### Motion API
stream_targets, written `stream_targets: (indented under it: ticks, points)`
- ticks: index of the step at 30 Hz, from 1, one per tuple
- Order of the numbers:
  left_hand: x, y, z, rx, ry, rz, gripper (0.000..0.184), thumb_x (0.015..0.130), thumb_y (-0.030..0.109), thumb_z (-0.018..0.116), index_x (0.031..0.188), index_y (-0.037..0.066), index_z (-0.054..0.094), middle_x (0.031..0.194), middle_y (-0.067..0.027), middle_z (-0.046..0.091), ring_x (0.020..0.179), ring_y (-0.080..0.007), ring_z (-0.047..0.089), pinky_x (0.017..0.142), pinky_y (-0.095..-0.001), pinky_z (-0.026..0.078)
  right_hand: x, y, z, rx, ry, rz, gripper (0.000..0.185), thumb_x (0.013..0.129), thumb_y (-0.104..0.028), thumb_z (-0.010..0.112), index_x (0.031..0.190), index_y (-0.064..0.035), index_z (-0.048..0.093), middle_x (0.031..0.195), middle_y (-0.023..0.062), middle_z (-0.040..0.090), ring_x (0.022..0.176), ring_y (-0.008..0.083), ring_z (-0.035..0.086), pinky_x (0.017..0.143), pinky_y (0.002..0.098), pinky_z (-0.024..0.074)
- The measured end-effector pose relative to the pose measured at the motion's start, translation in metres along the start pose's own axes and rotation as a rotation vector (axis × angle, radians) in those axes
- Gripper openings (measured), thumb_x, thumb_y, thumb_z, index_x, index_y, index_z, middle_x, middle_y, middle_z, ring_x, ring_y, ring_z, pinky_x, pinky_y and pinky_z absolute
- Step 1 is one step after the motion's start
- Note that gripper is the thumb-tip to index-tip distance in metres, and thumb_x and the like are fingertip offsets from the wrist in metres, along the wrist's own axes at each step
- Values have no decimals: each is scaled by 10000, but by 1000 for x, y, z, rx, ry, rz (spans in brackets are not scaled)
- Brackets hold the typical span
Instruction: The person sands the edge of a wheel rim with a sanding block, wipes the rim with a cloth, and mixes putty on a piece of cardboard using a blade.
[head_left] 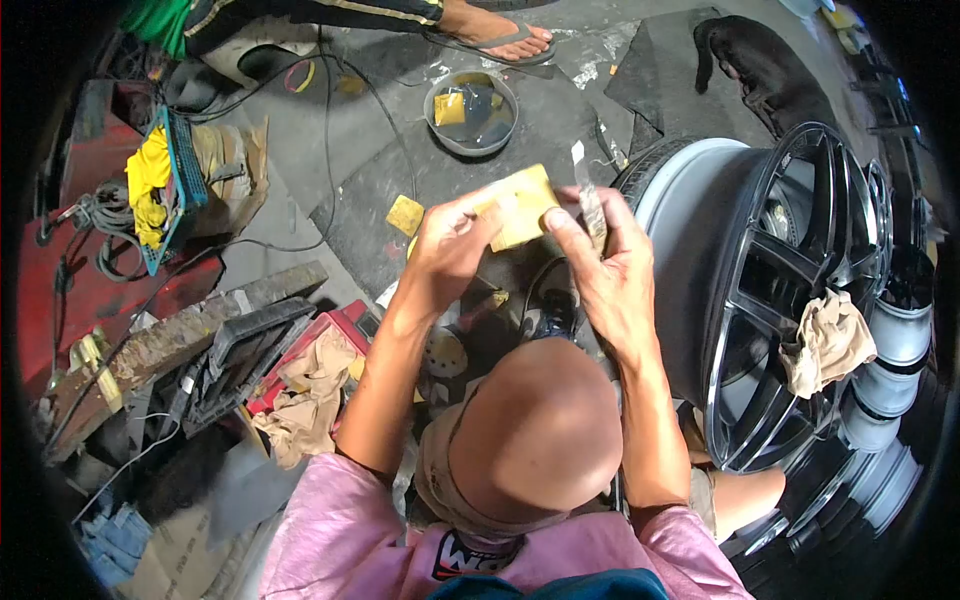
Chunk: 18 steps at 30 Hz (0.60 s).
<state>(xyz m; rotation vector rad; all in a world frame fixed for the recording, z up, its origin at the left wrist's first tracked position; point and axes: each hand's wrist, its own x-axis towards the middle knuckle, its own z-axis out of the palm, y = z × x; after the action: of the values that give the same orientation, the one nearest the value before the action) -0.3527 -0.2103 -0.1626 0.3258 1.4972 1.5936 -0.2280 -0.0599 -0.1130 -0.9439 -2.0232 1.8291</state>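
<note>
Between my two hands is a small yellow sheet (527,212) that looks like sandpaper. My left hand (447,240) is closed on its left side. At the sheet's right edge, the thumb of my right hand (608,250) presses on it. A thin whitish-grey strip (586,188) sticks up from the fingers of my right hand; its lower end is partly hidden. Just right of that hand, a black spoked wheel rim (735,305) stands on its side, with a beige cloth (828,342) draped over its spokes.
A round basin (472,148) with water and a yellow piece sits ahead. Another yellow piece (405,215) lies on the floor. Cables cross the left side near a teal crate (180,185). A black animal (765,75) lies at upper right; another person's sandalled foot (500,35) is at the top.
</note>
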Motion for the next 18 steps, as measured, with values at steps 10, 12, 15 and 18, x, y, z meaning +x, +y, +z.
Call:
stream_targets:
  ticks: [10,12,15,18]
  points:
    - [0,9,13,-2,239,134,273,1053,102,701,1262,-72,729,1083,-84,780,912,-107,716,804,-243,565,-24,25,-24,-398,23,-265,259,968,-29,753,1224,-48,789,913,122,710,765,223,672,723,325,532]
    - [0,6,12,-34,254,147,271,1041,107,722,1245,-71,734,1083,-102,786,896,-120,727,803,-246,571,-23,29,-22,-402,40,-312,275,965,-27,758,1236,-55,793,907,120,709,775,226,680,733,328,538]
    - [1,1,8,-112,278,105,277,1037,108,728,1232,-89,731,1104,-124,789,908,-142,742,806,-264,591,-19,39,-19,-415,69,-374,336,945,-14,780,1274,-82,801,901,119,704,799,229,692,758,341,555]
    - [-3,0,4,-166,241,65,284,1029,99,735,1239,-93,727,1108,-129,789,916,-152,750,807,-268,600,-17,43,-17,-431,94,-429,365,939,-12,788,1293,-101,800,916,116,704,814,225,694,766,341,562]
